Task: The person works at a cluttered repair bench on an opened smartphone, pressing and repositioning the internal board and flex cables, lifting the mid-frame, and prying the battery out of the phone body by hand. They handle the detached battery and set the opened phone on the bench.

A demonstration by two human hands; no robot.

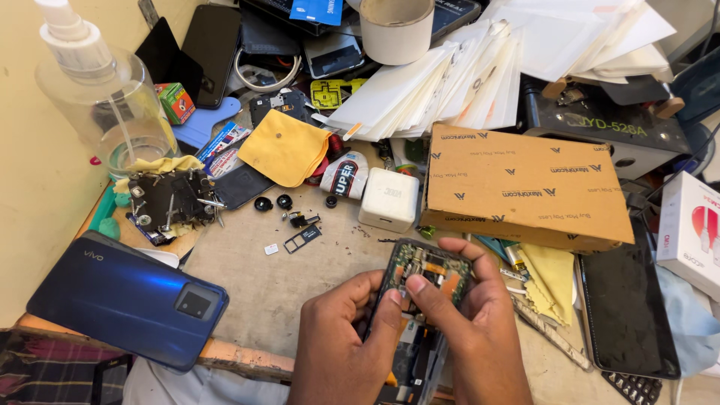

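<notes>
An opened phone (424,271) with its back cover off and its circuit board showing lies near the front edge of the worn bench (255,277). My left hand (341,330) grips its left side, thumb pressed on the board. My right hand (472,322) holds the right side, fingers curled over the top edge and thumb on the board beside the left thumb. The phone's lower half is partly hidden between my wrists.
A blue phone back cover (127,300) lies at the left. A SIM tray (302,238), small black parts (274,202), white charger (388,199), yellow cloth (285,148), cardboard box (525,187), spray bottle (101,90) and a black phone (626,307) crowd around.
</notes>
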